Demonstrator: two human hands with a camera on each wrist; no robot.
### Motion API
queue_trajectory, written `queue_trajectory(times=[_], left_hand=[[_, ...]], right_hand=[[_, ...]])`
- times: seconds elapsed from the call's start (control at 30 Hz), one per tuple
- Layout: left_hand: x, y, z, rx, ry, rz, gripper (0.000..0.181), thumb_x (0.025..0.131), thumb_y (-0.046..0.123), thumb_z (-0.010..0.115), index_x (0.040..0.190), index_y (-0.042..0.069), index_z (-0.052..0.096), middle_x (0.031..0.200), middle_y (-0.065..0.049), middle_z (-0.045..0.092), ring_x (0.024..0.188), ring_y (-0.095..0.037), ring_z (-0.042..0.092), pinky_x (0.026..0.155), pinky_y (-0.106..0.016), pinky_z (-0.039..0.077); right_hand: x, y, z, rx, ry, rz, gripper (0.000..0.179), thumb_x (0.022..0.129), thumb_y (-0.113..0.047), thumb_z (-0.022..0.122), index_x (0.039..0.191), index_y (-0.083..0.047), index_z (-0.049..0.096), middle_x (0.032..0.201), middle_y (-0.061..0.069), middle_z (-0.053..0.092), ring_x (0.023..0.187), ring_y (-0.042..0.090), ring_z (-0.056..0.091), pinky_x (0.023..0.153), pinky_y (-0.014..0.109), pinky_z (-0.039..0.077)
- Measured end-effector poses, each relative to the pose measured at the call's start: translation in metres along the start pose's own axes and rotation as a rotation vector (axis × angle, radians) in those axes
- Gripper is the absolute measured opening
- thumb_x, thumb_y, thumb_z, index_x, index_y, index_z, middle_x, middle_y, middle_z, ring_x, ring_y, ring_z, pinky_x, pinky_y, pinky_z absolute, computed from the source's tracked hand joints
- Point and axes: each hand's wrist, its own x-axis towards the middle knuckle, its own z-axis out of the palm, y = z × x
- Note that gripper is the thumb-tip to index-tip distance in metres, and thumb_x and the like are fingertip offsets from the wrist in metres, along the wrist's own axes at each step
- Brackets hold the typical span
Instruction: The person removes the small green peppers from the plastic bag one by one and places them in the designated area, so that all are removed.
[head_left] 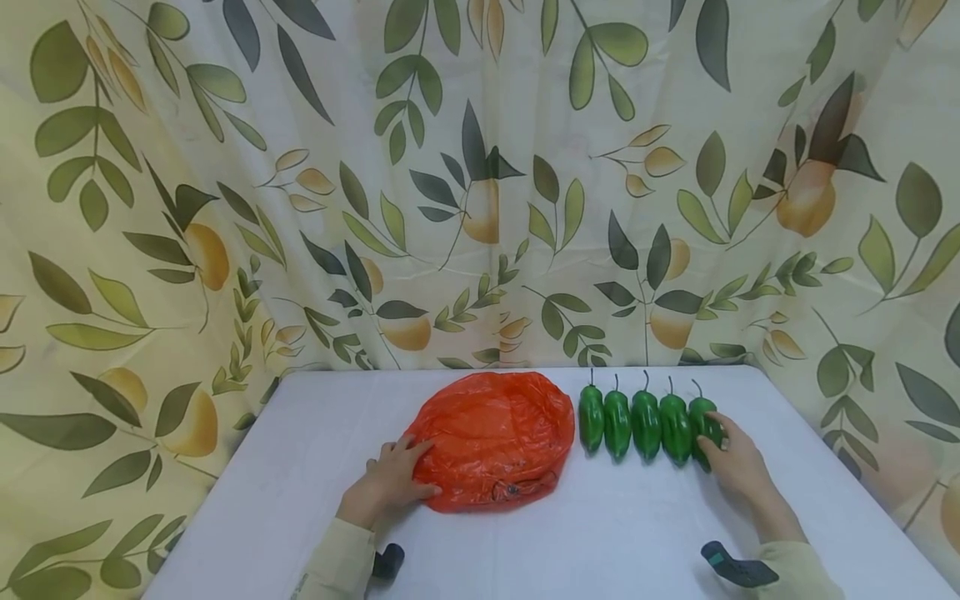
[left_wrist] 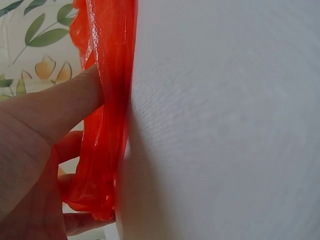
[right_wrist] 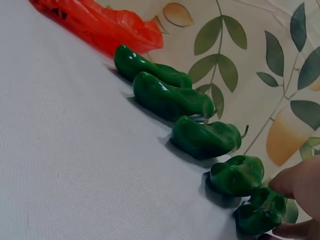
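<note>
A crumpled red plastic bag (head_left: 491, 442) lies on the white-covered table. My left hand (head_left: 397, 473) rests at its left edge with fingers spread; in the left wrist view the thumb (left_wrist: 75, 97) touches the bag's red film (left_wrist: 112, 100). To the right of the bag, several glossy green peppers (head_left: 646, 427) lie side by side in a row, stems toward the back. My right hand (head_left: 733, 458) grips the rightmost green pepper (head_left: 702, 417) between thumb and fingers. In the right wrist view this pepper (right_wrist: 260, 212) is at the lower right, close beside its neighbour (right_wrist: 237, 176).
The white cloth (head_left: 585, 542) covers the table. A curtain (head_left: 495, 167) printed with leaves and fruit hangs behind and along both sides. Dark curved pieces stand out beside the left sleeve (head_left: 337, 558) and the right sleeve (head_left: 798, 571).
</note>
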Motion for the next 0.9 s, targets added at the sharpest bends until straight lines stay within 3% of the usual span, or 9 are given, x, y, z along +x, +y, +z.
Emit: queue_trajectory(times=[0.33,0.6,0.9], left_hand=[[-0.001,0.0,0.0,-0.023,-0.007,-0.02,0.088,0.077,0.044,0.085,0.153,0.025,0.045,0.16,-0.01,0.038,0.139,-0.044,0.037,0.103,-0.073,0.043],[-0.001,-0.001,-0.001,-0.029,-0.014,-0.026,0.087,0.08,0.049,0.081,0.154,0.021,0.043,0.161,-0.012,0.035,0.144,-0.045,0.032,0.105,-0.075,0.039],[-0.004,-0.001,-0.003,-0.023,0.008,0.003,0.088,0.079,0.047,0.082,0.154,0.02,0.043,0.161,-0.013,0.035,0.143,-0.045,0.032,0.104,-0.071,0.044]], right_hand=[[-0.001,0.004,-0.005,-0.023,0.085,0.007,0.064,0.106,-0.03,0.04,0.153,0.011,0.023,0.15,0.05,0.019,0.137,0.068,0.022,0.111,0.076,0.027],[-0.005,-0.007,-0.011,0.008,0.13,0.05,0.064,0.106,-0.031,0.041,0.154,0.008,0.025,0.154,0.045,0.02,0.138,0.066,0.025,0.112,0.075,0.028],[-0.01,-0.019,-0.012,0.02,0.147,0.012,0.062,0.107,-0.031,0.041,0.153,0.008,0.026,0.153,0.045,0.021,0.134,0.067,0.03,0.108,0.076,0.032]])
